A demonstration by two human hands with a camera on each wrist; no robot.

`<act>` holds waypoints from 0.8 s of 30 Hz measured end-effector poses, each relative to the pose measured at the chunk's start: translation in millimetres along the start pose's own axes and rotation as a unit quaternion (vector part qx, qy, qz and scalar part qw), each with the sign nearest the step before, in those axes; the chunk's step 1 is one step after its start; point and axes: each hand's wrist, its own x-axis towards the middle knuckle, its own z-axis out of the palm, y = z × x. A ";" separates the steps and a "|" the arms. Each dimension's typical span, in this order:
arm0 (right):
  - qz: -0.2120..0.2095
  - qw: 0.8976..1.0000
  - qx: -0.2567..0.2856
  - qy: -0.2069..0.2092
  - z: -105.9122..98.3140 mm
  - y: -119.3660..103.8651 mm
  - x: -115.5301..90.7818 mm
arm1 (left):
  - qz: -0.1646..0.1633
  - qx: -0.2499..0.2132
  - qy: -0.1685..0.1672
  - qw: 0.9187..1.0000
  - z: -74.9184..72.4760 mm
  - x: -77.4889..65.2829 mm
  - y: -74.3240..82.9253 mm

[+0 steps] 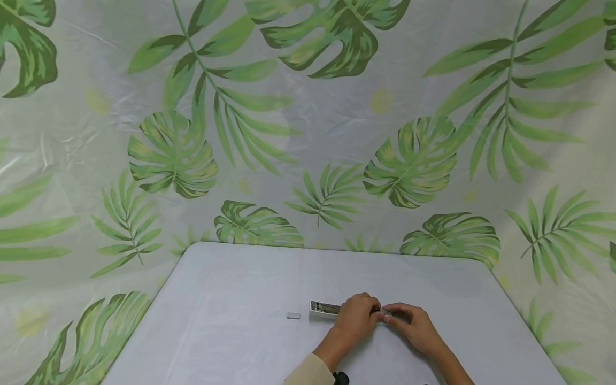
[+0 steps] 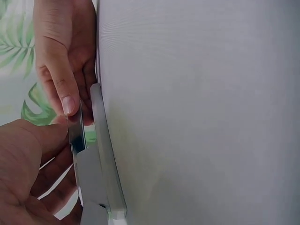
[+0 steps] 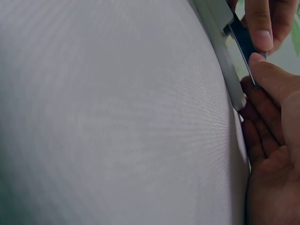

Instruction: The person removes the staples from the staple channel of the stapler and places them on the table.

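A white and metal stapler (image 1: 326,308) lies on the white table, its left end showing past my left hand (image 1: 355,316). That hand curls over the stapler's body from above. My right hand (image 1: 415,327) is at the other end, thumb and fingers pinching the tip of the metal rail. In the right wrist view the rail stands apart from the long pale base (image 3: 220,56), and the right thumb (image 3: 272,75) presses on its end. Fingertips of both hands nearly meet there. A small grey staple strip (image 1: 293,315) lies left of the stapler.
The white table (image 1: 231,283) has rounded far corners. Behind it and along its sides hangs a sheet (image 1: 332,117) printed with green leaves. A dark band (image 1: 341,378) shows at the left wrist by a beige sleeve (image 1: 310,371).
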 end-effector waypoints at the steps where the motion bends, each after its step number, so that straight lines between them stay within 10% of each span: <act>1: 0.000 1.000 -0.005 -0.001 0.2 -0.4 -0.2 | -0.001 -0.008 0.000 1.000 -0.4 -0.6 -0.7; 24: 0.009 1.000 -0.020 0.006 0.5 -1.7 -0.7 | 0.009 -0.095 0.021 0.995 -9.3 -9.5 -20.9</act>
